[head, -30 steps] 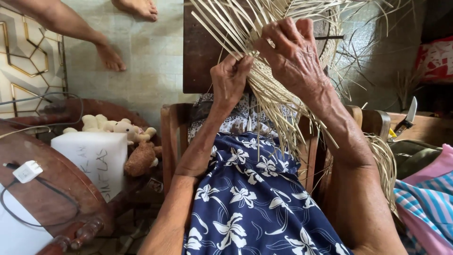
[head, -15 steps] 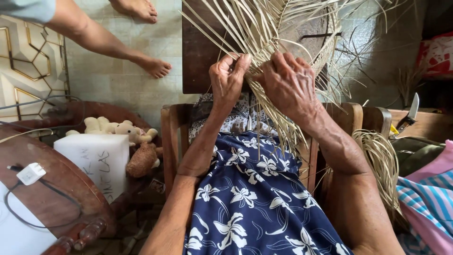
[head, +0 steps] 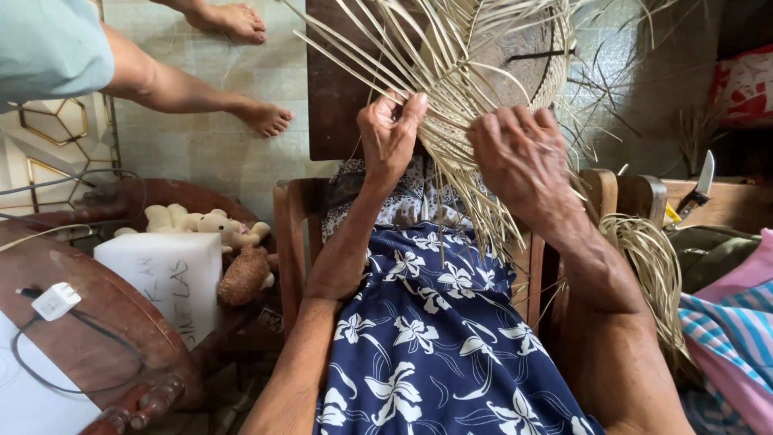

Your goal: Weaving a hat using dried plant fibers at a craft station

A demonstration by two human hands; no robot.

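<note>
I sit in a wooden chair (head: 291,234) with a blue flowered dress (head: 435,338) over my lap. In front of me is a half-woven piece of pale straw (head: 491,56), its loose strips fanning out upward and hanging down. My left hand (head: 390,135) pinches several straw strips between thumb and fingers at the weave's lower edge. My right hand (head: 522,161) is closed over the strips just to the right, pressing them against the woven part. A bundle of loose straw (head: 649,266) hangs beside my right forearm.
Another person's bare legs and feet (head: 266,119) stand on the tiled floor at upper left. A dark wooden table (head: 88,322) at left holds a white charger and cable (head: 55,301). A white block (head: 169,274), stuffed toys (head: 211,227), a knife (head: 702,179) and striped cloth (head: 733,322) lie around.
Both my hands have come lower along the straw weave and closer together. The other person's foot has stepped further right across the tiles.
</note>
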